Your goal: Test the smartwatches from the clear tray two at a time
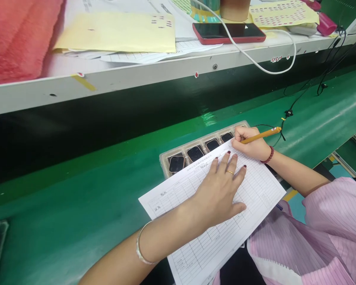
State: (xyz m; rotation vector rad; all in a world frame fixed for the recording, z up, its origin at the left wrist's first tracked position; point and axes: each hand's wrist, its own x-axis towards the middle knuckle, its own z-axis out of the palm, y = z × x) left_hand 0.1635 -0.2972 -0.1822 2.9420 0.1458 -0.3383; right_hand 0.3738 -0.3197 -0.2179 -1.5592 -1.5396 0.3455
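Note:
A white printed form with table lines and some handwriting lies tilted over a clear plastic tray. Spread flat on the middle of the sheet is my left hand, fingers apart, with a ring and a silver bangle. My right hand grips an orange pen at the sheet's upper right edge; the pen's tip is hidden by the fingers. Beyond the sheet's top edge, several dark square-faced pieces show in the tray's compartments. The rest of the tray is covered by the paper.
Above the green bench runs a white shelf with a red-cased phone, papers, yellow sheets, cups and a red cloth. A white cable hangs over its edge. Black cables lie at the right.

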